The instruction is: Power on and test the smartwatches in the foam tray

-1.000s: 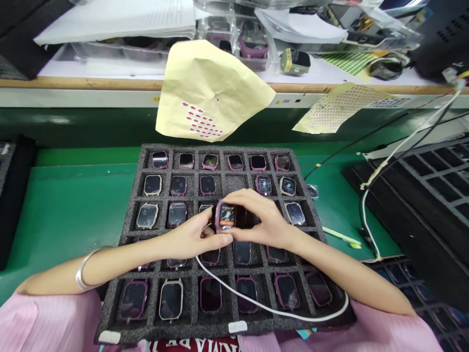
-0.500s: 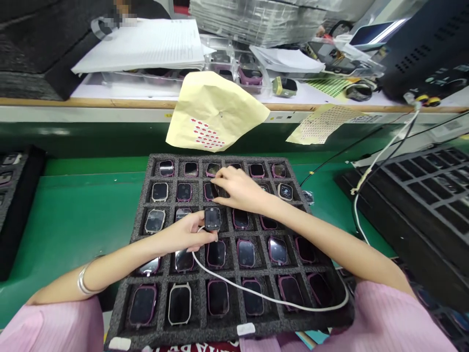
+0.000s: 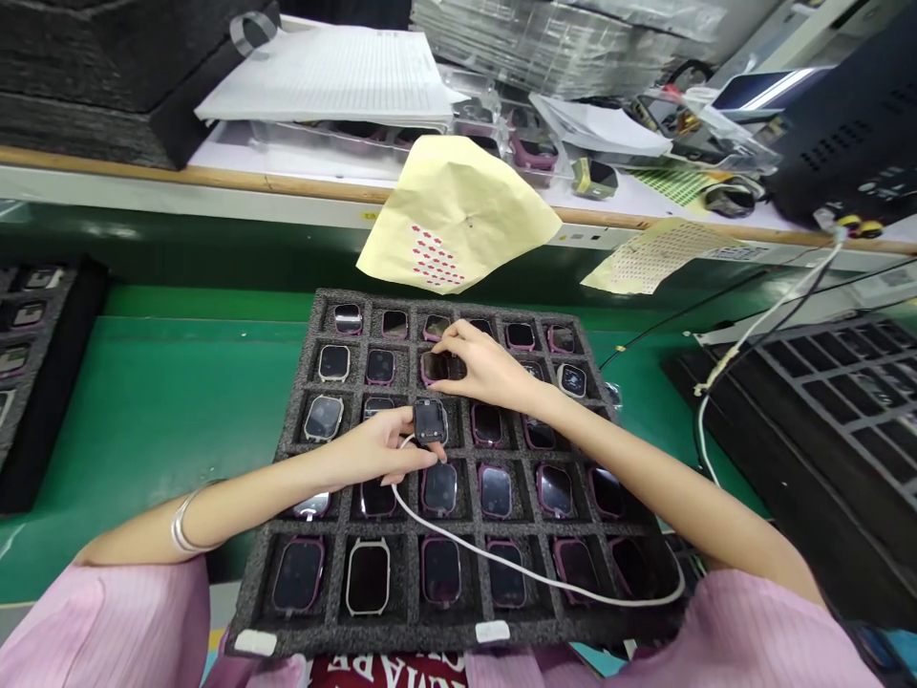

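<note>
My left hand (image 3: 391, 447) pinches a small black square charging puck (image 3: 428, 420) with a white cable (image 3: 494, 554), over the middle of a black foam tray (image 3: 405, 626). Smartwatch bodies without straps lie in the tray's pockets, most with purple frames and some silver. With thumb and forefinger curved around its right side, my right hand (image 3: 491, 368) grips a purple smartwatch (image 3: 433, 368) in the second row. That watch appears to be still inside its pocket. Part of a watch below the puck is hidden by the puck and my left fingers.
The tray lies on a green bench top (image 3: 179, 392). More foam trays stand at left (image 3: 53, 382) and right (image 3: 845, 420). Behind, a shelf holds papers (image 3: 336, 76) and boxed watches; yellow sticker sheets (image 3: 458, 210) hang over its edge.
The whole view has shifted slightly, so the tray sits a little further right. Both hands keep nearly the same places over the tray, the left with the charging puck.
</note>
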Motion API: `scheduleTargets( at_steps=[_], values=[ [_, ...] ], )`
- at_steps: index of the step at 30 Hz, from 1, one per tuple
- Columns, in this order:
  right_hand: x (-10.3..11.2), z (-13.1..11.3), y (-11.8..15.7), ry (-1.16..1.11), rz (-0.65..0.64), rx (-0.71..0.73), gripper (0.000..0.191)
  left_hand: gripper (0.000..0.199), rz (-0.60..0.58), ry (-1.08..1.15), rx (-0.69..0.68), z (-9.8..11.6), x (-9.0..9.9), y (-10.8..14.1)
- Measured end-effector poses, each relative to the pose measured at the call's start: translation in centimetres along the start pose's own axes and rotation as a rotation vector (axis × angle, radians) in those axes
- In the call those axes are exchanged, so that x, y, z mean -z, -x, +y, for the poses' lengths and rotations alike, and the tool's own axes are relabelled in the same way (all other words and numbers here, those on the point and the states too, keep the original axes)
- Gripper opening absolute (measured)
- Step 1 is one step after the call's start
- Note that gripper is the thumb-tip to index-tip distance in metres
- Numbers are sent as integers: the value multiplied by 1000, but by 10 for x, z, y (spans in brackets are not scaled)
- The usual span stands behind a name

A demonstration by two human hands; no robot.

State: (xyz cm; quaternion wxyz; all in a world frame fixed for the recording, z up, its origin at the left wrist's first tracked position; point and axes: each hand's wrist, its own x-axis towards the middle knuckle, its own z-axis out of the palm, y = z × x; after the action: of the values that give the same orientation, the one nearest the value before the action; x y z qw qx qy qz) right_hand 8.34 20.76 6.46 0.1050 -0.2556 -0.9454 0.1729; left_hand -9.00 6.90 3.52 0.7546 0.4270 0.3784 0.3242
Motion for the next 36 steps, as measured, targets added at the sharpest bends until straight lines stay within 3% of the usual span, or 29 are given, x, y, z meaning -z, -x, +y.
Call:
scheduleTargets(
  at_steps=[4, 7, 10, 15, 19, 30, 36],
  values=[
    [12, -22, 19, -268, 153, 5, 35, 34, 14, 43, 9, 3, 3, 0],
    [3, -41, 40, -212, 79, 46, 38, 38, -11, 15, -15, 0, 4, -1],
    [-16, -50, 51, -108, 87, 130, 39, 41, 44, -32, -27, -3, 2, -1],
    [-29, -51, 49, -49, 120, 131, 35, 38, 172, -63, -66, -6, -1, 1],
    [-30, -53, 45, -179, 110, 114, 36, 35, 201, 17, -82, -6, 1, 1],
    [-36, -51, 46, -370, 188, 135, 35, 37, 177, 29, -16, 0, 0, 4],
    [-36, -50, 48, -355, 181, 147, 37, 34, 172, 49, 9, 0, 1, 3]
  ],
)
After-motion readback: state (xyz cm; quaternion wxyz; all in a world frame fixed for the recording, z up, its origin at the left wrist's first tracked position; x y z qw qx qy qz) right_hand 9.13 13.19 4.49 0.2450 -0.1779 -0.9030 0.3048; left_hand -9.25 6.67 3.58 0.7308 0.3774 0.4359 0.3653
